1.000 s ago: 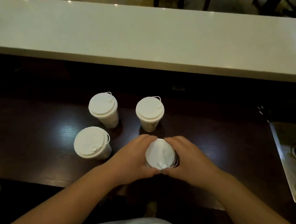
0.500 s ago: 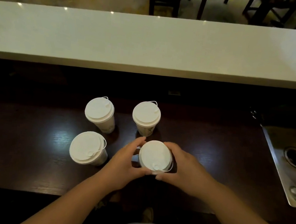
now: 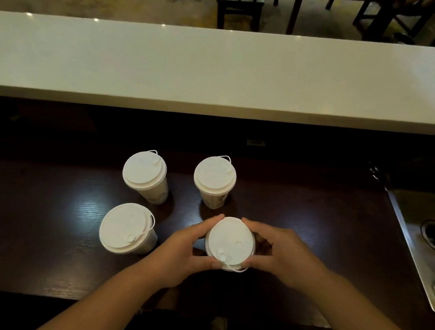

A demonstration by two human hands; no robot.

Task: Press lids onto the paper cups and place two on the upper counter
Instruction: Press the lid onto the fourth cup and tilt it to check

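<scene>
My left hand point(image 3: 183, 252) and right hand point(image 3: 282, 255) both curl round the white paper cup with its round white plastic lid point(image 3: 229, 242), which stands on the dark brown wooden desk point(image 3: 43, 227). The fingers point(image 3: 206, 224) of my left hand wrap the lid's left edge with the thumb at its near rim; the fingers of my right hand clasp the right edge, their tips at the far rim. The lid's small plug and thin tether sit at the near rim, between my two thumbs.

Just beyond my fingertips stands a second lidded white paper cup point(image 3: 214, 180), close to but apart from the one I hold. Farther left of it is a third lidded white paper cup point(image 3: 145, 174). To the left of my left hand, near but not touching it, stands a fourth lidded white paper cup point(image 3: 126, 228).

Well beyond all the cups runs the long pale upper counter point(image 3: 221, 71). Far to the right of my right hand a steel sink point(image 3: 423, 240) is set into the desk. Dark wooden chairs point(image 3: 240, 3) stand past the counter.
</scene>
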